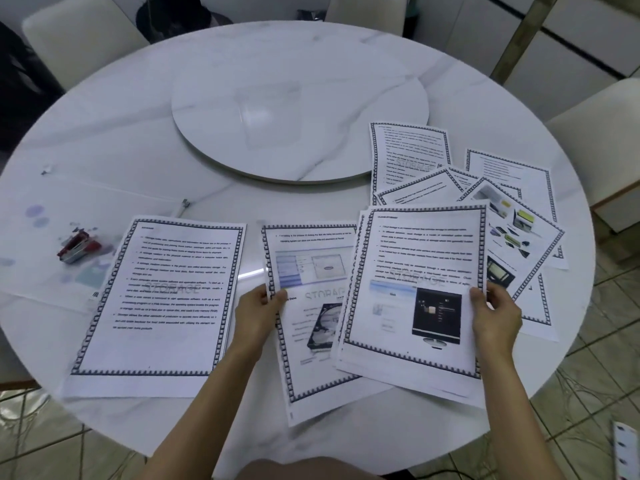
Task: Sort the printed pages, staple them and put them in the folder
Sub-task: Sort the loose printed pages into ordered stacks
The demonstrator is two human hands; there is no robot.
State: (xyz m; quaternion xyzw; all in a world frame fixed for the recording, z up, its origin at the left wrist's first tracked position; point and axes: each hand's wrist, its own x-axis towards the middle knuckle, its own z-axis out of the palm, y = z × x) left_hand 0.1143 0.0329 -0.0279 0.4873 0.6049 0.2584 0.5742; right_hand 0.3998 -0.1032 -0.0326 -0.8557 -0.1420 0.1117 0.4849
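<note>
Through the head camera I am looking down on a round white table [121,133] with a turntable [311,81] sitting at its centre. At 9 o'clock a clear folder [104,206] is lying flat with a red stapler [79,249] resting on it. Faint blue and purple shapes are showing at the plastic, and I cannot tell what is inside.

A text page [162,299] is lying at 7 o'clock, its left edge over the folder and its lower left corner reaching about to the table rim. The left hand [258,313] is pinching the left edge of a hard-disk page [311,341] at 6 o'clock, thumb on top, other fingers hidden beneath. The right hand [495,313] is pinching the right edge of a monitor page [415,271] at 5 o'clock, thumb on top, fingers curling behind. That page is covering the hard-disk page's right side, and another sheet is peeking out under it.

A loose pile [512,223] is fanning out at 3 o'clock, its print too blurred to read. Bare tabletop is showing from 10 to 1 o'clock.
</note>
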